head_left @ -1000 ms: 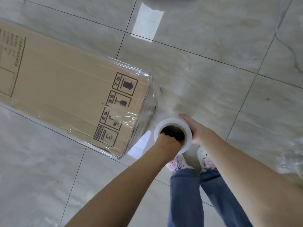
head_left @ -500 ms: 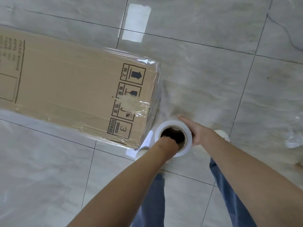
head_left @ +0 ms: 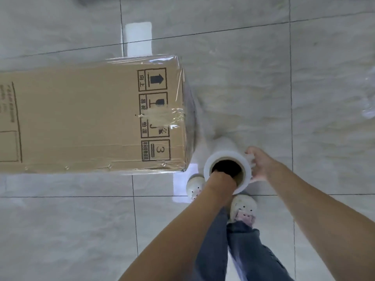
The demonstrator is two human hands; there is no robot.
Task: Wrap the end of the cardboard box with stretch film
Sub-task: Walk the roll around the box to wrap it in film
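Indoor room, glossy grey floor tiles (head_left: 328,142); exact kind unclear

Cardboard box (head_left: 81,118) on the floor (head_left: 284,57) at left, stretch film roll (head_left: 227,148) just off its near right corner, left hand (head_left: 221,178) inside the roll's core (fingers hidden), right hand (head_left: 261,165) on the roll's right side, shoes (head_left: 243,207) nearer.

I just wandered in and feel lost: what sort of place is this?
Likely an indoor packing spot, perhaps a shop or home. Glossy grey floor tiles, a long cardboard box with printed handling symbols lying on them, and a roll of stretch film held beside its end.
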